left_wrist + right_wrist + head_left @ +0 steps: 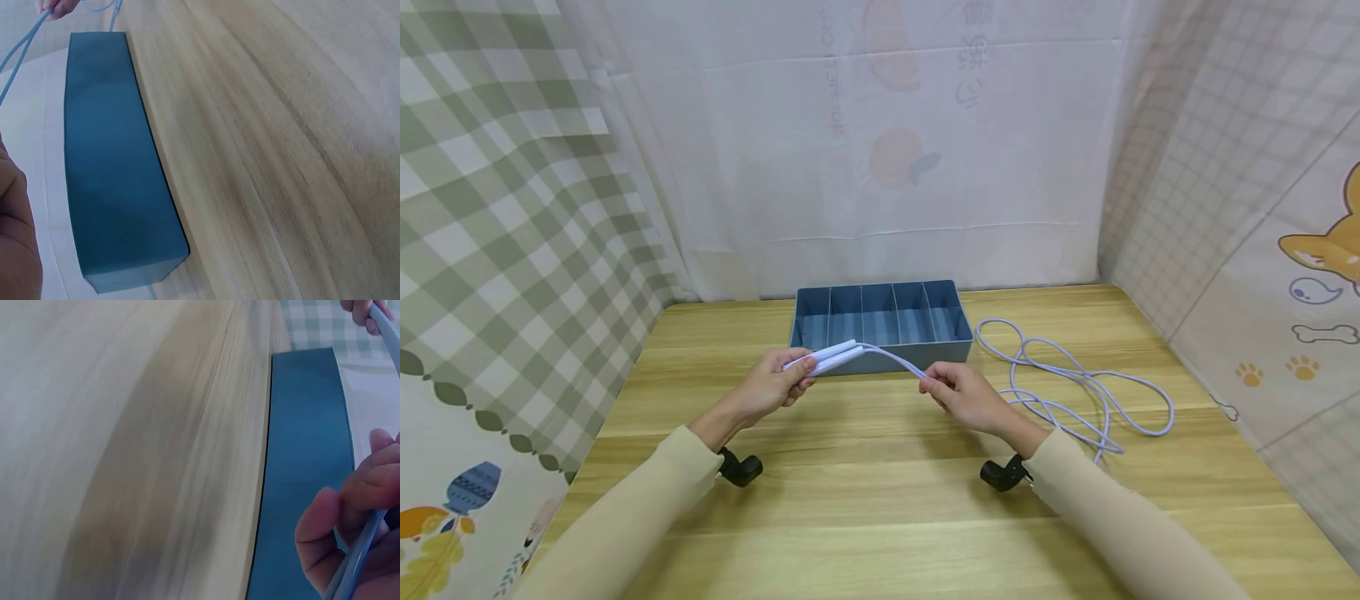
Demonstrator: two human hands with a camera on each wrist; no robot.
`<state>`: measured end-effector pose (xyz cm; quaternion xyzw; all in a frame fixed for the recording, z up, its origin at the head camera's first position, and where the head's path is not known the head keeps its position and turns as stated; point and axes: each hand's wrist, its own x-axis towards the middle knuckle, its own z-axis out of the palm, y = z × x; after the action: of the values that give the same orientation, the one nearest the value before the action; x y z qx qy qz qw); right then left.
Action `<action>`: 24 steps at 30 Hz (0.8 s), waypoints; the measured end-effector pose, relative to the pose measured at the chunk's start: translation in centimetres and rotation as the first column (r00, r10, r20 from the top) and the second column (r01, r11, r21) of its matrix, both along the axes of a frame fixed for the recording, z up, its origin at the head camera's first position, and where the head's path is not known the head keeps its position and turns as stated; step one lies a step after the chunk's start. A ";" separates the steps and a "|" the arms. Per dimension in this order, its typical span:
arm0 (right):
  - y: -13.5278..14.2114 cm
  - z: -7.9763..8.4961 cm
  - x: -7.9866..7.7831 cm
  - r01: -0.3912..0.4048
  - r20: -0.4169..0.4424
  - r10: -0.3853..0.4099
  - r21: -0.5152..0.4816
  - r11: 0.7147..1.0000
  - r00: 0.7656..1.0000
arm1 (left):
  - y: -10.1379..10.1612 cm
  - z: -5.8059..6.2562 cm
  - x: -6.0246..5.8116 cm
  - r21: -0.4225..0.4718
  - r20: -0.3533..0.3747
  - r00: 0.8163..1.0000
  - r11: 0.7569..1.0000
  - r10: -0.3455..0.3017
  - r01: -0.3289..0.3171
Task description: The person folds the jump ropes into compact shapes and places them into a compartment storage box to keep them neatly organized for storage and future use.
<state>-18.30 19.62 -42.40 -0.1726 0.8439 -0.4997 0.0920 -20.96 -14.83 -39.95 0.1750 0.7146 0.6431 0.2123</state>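
Side by side, the two pale lilac handles (pixel 838 357) of a jump rope lie in my left hand (pixel 778 382), pinched between thumb and fingers and pointing right. From their ends two strands of the cord (pixel 887 354) run across to my right hand (pixel 962 396), whose thumb and fingers pinch them. In the right wrist view the strands (pixel 357 556) come out below the curled fingers (pixel 372 487). The remaining cord (pixel 1097 379) lies in loose loops on the table at the right. Only the edge of my left hand (pixel 15 231) shows in its wrist view.
A blue-grey box (pixel 951 352) with several narrow compartments stands at the back of the wooden table (pixel 865 500), just behind the handles. Cloth curtains (pixel 737 167) enclose the table at the back and both sides. Each wrist carries a black mount (pixel 741 468).
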 end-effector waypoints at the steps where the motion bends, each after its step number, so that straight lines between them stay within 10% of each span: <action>1: 0.3 0.0 0.0 0.005 -0.023 -0.005 0.029 1.000 1.000 | -0.1 0.0 0.0 0.007 -0.002 1.000 1.000 0.003 -0.003; 13: 1.7 -0.6 0.5 0.167 -0.348 -0.055 0.301 0.939 0.936 | 0.3 0.2 0.9 0.142 0.027 0.999 0.989 0.046 -0.049; 24: 1.1 -1.4 2.1 0.345 -0.654 0.066 0.479 0.807 0.754 | 1.0 1.0 1.3 0.168 0.036 0.988 0.973 0.152 -0.156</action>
<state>-16.17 20.68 -43.80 -0.2300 0.9435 -0.1378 -0.1946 -19.64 -13.83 -39.00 0.1293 0.6658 0.7185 0.1543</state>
